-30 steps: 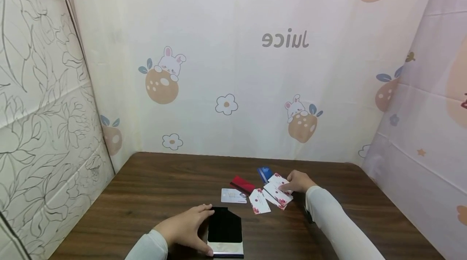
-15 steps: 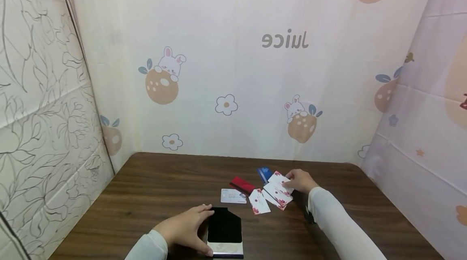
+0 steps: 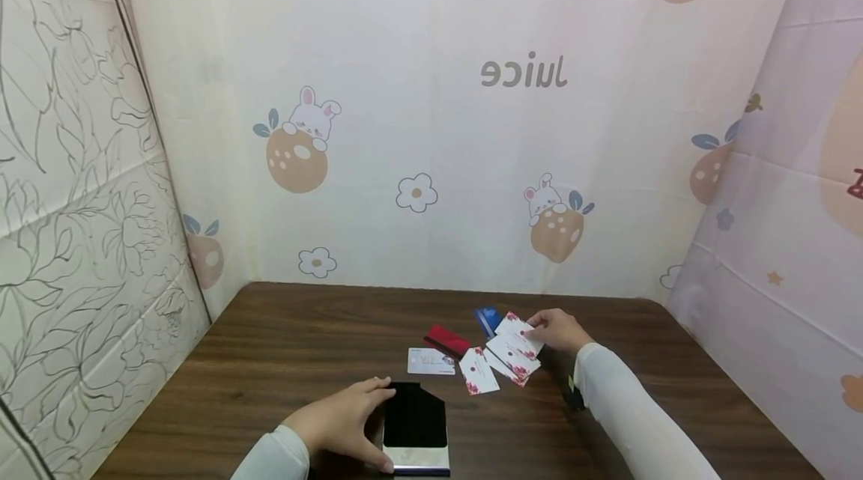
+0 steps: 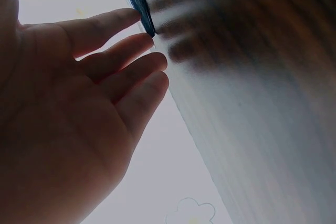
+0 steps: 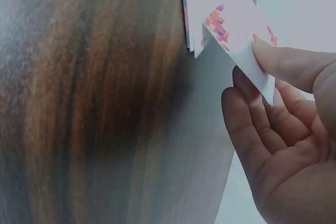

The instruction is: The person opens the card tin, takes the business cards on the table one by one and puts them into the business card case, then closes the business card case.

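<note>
Card (image 5: 241,24) in the pinch of the right hand (image 3: 561,332), black-and-silver case (image 3: 415,420) against the loosely spread left hand (image 3: 342,420)

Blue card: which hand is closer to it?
The right hand, just right of the blue card; the left hand is farther, to the card's lower left in the head view.

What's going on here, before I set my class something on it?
Someone is handling cards at a dark wood-grain table. Their right hand pinches a white floral card, tilted up by a cluster of similar white cards. Their left hand rests against the left side of a black-and-silver case, perhaps a card holder. A red card, a blue card and a pale card lie near the cluster.
</note>
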Demonstrator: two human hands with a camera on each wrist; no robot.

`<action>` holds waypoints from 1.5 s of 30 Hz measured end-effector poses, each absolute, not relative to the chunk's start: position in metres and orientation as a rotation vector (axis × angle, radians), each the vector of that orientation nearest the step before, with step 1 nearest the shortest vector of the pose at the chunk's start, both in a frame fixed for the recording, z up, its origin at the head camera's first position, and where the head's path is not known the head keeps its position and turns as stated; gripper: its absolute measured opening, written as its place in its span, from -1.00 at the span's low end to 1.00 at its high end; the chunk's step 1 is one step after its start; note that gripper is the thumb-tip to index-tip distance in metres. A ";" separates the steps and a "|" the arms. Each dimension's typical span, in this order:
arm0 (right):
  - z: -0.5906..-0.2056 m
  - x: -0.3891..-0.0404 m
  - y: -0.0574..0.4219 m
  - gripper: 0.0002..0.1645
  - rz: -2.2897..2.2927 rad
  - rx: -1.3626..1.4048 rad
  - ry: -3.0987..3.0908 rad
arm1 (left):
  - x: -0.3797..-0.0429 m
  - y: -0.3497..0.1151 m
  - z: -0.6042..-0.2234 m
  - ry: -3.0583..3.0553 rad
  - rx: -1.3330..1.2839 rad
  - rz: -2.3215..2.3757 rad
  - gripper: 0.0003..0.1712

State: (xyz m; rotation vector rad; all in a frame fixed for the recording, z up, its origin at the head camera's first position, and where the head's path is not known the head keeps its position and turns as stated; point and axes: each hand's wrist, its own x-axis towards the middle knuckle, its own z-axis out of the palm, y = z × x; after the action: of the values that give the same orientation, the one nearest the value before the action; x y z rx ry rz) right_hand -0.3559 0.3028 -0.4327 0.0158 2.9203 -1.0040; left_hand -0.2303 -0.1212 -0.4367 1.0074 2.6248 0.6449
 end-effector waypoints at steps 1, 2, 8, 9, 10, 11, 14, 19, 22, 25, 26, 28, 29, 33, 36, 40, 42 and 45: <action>-0.432 -0.355 0.303 -0.79 -1.018 0.009 2.916 | -0.230 -0.121 -0.437 2.626 1.009 0.643 0.15; -0.431 -0.354 0.304 -0.80 -1.030 0.005 2.910 | -0.230 -0.121 -0.436 2.626 1.010 0.642 0.15; -0.429 -0.353 0.306 -0.79 -1.089 -0.020 2.889 | -0.230 -0.121 -0.435 2.620 1.005 0.648 0.13; -0.429 -0.353 0.306 -0.77 -1.095 -0.018 2.885 | -0.230 -0.121 -0.435 2.620 1.006 0.650 0.13; -0.429 -0.354 0.306 -0.76 -1.104 -0.002 2.880 | -0.230 -0.121 -0.435 2.620 1.007 0.650 0.14; -0.429 -0.354 0.307 -0.74 -1.107 0.000 2.875 | -0.230 -0.121 -0.435 2.620 1.009 0.653 0.13; -0.427 -0.355 0.309 -0.68 -1.121 -0.001 2.861 | -0.230 -0.121 -0.435 2.620 1.011 0.654 0.14; -0.421 -0.352 0.310 -0.62 -1.153 -0.032 2.837 | -0.229 -0.122 -0.435 2.622 0.999 0.655 0.17; -0.417 -0.349 0.308 -0.62 -1.185 -0.056 2.819 | -0.229 -0.121 -0.435 2.636 1.003 0.646 0.21; -0.412 -0.345 0.306 -0.62 -1.224 -0.066 2.795 | -0.229 -0.121 -0.435 2.655 1.008 0.636 0.24; -0.411 -0.344 0.305 -0.61 -1.227 -0.076 2.790 | -0.229 -0.121 -0.435 2.658 1.009 0.637 0.25; -0.410 -0.343 0.304 -0.62 -1.234 -0.096 2.780 | -0.229 -0.120 -0.435 2.661 1.011 0.636 0.25; -0.409 -0.343 0.303 -0.62 -1.229 -0.110 2.778 | -0.229 -0.120 -0.435 2.660 1.013 0.635 0.26; -0.408 -0.341 0.299 -0.65 -1.187 -0.181 2.791 | -0.230 -0.121 -0.435 2.649 1.008 0.641 0.25; -0.405 -0.338 0.293 -0.68 -1.165 -0.247 2.806 | -0.231 -0.121 -0.435 2.642 0.999 0.651 0.24; -0.401 -0.333 0.283 -0.71 -1.159 -0.354 2.791 | -0.231 -0.121 -0.434 2.646 1.009 0.652 0.25; -0.398 -0.328 0.276 -0.70 -1.154 -0.414 2.769 | -0.230 -0.121 -0.435 2.652 1.016 0.651 0.26; -0.394 -0.322 0.266 -0.71 -1.148 -0.486 2.746 | -0.230 -0.121 -0.435 2.651 1.020 0.658 0.27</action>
State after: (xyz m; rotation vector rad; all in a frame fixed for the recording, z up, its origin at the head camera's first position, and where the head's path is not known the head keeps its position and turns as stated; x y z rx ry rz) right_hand -0.3221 0.2659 -0.3940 -0.4861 2.7458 -1.1483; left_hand -0.2297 -0.1210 -0.4353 1.0201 2.6512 0.6584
